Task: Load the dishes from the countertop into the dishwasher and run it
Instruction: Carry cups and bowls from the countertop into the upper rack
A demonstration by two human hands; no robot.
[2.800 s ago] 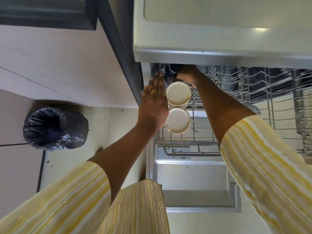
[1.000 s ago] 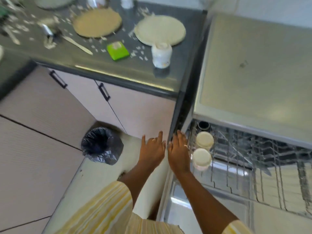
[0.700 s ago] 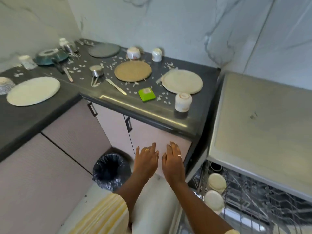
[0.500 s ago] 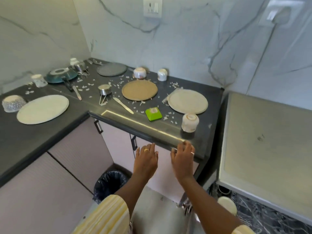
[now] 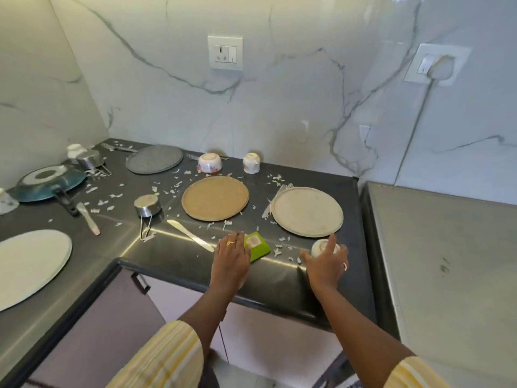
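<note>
Right hand (image 5: 324, 266) hovers over the dark surface (image 5: 173, 261), fingers spread apart, with the upturned white cup (image 5: 317, 247) at its 12 o'clock, under the fingertips. Left hand (image 5: 230, 259) is flat, fingers straight, and overlaps the green sponge (image 5: 258, 245) at its 1 o'clock.

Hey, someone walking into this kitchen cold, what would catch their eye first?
The dark countertop littered with white scraps, with a brown plate at its middle and a pale plate to its right. At the front edge, the left hand hovers over a green pad and the right hand is at a small white cup.
</note>
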